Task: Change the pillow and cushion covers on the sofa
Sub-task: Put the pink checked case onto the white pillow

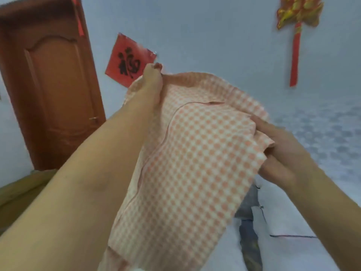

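Door: a brown wooden door (56, 90) stands left of the left hand, beyond the forearm; a red strip hangs at its top corner
Paper square: a red paper square (129, 59) with a black character is stuck tilted on the pale wall, just behind and above the left hand
Left hand: the left hand (151, 85) is raised, arm stretched out; its fingers are closed in a pinch on the top edge of the cover, fingertips touching the cloth
Cover: a cover (183, 163) in orange and white check hangs between the two hands, held up in the air in front of the wall; it falls below the left hand toward the bottom of the frame; a seam or flap edge curves down its face; whether a pillow is inside cannot be told
Right hand: the right hand (285, 153) is lower, at the cover's right edge; its fingers curl round a bunched fold of the cloth, the forefinger lying along the top
Wall hanging: a red and gold ornament (298, 16) with a long red tail hangs on the wall above the right hand
Below the right hand: a pale surface (293, 251) with blue fabric (248, 227) lying on it, blurred
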### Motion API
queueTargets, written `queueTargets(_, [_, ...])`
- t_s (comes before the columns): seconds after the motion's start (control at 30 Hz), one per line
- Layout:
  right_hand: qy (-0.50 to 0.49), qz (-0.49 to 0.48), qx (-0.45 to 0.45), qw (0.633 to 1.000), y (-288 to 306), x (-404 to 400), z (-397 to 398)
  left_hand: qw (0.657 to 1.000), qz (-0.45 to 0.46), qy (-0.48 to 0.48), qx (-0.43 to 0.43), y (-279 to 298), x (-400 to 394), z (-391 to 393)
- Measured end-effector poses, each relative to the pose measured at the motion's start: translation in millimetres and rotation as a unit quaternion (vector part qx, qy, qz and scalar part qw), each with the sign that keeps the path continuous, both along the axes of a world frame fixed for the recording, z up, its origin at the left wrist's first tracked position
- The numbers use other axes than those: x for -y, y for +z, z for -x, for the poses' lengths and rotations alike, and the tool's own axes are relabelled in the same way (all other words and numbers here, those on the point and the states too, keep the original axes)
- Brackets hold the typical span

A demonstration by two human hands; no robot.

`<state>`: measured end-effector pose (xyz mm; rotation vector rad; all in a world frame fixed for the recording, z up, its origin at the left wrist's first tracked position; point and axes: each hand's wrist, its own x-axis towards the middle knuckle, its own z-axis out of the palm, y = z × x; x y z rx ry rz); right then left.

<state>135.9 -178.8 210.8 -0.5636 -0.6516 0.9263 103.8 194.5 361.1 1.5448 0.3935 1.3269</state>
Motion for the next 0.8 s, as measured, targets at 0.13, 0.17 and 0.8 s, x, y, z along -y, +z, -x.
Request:
queueTargets(0.13, [-0.177, 0.135, -0.027, 0.975, -93, 49, -33, 0.962, 0.006, -0.075, -0.263, -112, 118, -81])
queueTargets(0.17, [-0.218, 0.178, -0.037, 0.959, -117, 63, -38, 0.938, -0.012, -0.144, -0.314, -148, 158, -89])
queueTargets(0.8, [-0.351, 0.491, -0.088, 0.792, -305, 76, 3, 0.815, 0.516, 0.199, -0.173, -564, 236, 252])
